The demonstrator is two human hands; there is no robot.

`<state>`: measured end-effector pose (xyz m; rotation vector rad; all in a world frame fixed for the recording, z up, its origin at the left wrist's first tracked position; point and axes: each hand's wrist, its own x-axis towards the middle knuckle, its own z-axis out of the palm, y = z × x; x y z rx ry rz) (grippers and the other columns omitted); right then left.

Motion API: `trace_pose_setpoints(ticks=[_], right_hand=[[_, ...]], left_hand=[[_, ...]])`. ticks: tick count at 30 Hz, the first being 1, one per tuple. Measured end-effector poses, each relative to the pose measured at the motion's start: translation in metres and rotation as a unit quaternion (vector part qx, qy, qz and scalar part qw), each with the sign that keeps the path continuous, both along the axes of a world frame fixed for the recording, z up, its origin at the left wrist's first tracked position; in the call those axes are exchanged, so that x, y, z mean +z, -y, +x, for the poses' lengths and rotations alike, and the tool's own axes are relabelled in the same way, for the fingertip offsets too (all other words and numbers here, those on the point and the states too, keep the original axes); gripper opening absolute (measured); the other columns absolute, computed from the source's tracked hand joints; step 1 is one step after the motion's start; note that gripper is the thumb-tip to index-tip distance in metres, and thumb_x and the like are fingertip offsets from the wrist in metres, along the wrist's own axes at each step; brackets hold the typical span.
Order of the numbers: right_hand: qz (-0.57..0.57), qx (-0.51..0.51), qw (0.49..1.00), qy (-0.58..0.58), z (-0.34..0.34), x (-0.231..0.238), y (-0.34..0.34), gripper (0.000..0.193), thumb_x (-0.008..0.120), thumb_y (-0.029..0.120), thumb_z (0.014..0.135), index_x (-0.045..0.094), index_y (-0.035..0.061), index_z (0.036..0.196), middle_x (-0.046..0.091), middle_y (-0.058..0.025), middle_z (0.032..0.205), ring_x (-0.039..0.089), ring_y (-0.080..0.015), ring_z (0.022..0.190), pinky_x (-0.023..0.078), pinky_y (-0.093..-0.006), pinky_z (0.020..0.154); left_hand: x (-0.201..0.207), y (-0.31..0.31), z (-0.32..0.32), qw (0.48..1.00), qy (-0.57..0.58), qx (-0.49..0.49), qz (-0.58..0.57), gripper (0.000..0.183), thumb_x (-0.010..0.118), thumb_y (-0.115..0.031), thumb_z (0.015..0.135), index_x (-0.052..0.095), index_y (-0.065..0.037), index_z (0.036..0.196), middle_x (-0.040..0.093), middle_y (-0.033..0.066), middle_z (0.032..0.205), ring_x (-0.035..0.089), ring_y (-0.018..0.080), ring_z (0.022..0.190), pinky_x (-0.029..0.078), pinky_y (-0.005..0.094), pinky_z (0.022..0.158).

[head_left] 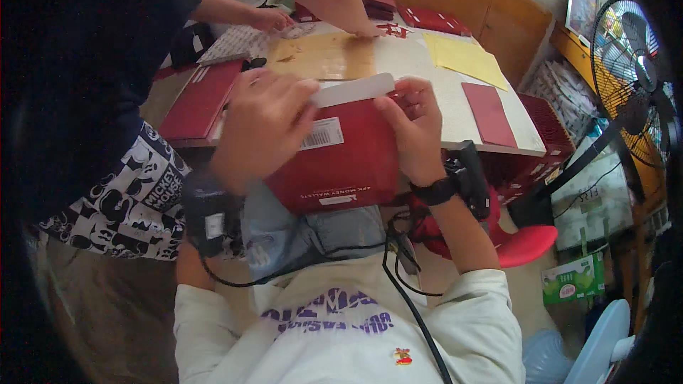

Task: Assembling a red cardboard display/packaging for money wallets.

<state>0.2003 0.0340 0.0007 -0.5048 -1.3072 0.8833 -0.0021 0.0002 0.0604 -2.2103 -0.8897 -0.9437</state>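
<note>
A red packet (345,160) with a white flap and a white barcode label (321,134) at its upper left is held over the lap. The left hand (260,124) grips its top left corner, fingers curled over the flap. The right hand (416,128) pinches the right edge. Beyond lies a table (455,99) bearing a yellow sheet (466,57) and a red envelope (489,114).

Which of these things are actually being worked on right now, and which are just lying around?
In hand:
- red packet, gripped by the left hand and right hand
- its white flap at the top

Lying about:
- red envelope on the table
- yellow sheets
- red folder
- red stool
- fan
- green carton
</note>
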Motion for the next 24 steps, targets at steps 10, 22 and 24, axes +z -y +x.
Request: trace_pose_setpoints(ticks=[10,22,24], right_hand=[[-0.014,0.048,0.999,0.006,-0.016,-0.015,0.006,0.019,0.061,0.009,0.089,0.052,0.0010,0.103,0.061,-0.0047,0.093,0.056,-0.0094,0.081,0.047,-0.0241,0.072],[0.028,-0.076,0.992,0.098,-0.019,-0.014,0.010,0.015,0.056,0.009,0.091,0.055,-0.0011,0.102,0.064,-0.0104,0.085,0.057,-0.0122,0.078,0.047,-0.0274,0.072],[0.023,-0.045,0.996,0.080,-0.018,-0.016,0.011,0.015,0.056,0.009,0.091,0.056,-0.0011,0.102,0.064,-0.0093,0.086,0.057,-0.0120,0.078,0.047,-0.0268,0.072]], left_hand=[[0.004,-0.015,0.033,0.998,0.007,-0.044,0.045,0.012,0.065,-0.012,0.077,0.055,-0.009,0.083,0.054,0.0023,0.077,0.055,0.0213,0.075,0.039,0.0353,0.068],[-0.012,-0.010,0.033,0.994,0.040,-0.099,0.007,0.016,0.065,-0.009,0.073,0.055,-0.007,0.085,0.059,0.0047,0.082,0.060,0.0232,0.071,0.045,0.0344,0.066],[-0.011,-0.008,0.027,0.993,0.030,-0.108,-0.024,0.017,0.065,-0.005,0.075,0.055,-0.005,0.089,0.061,0.0082,0.086,0.060,0.0268,0.071,0.046,0.0361,0.064]])
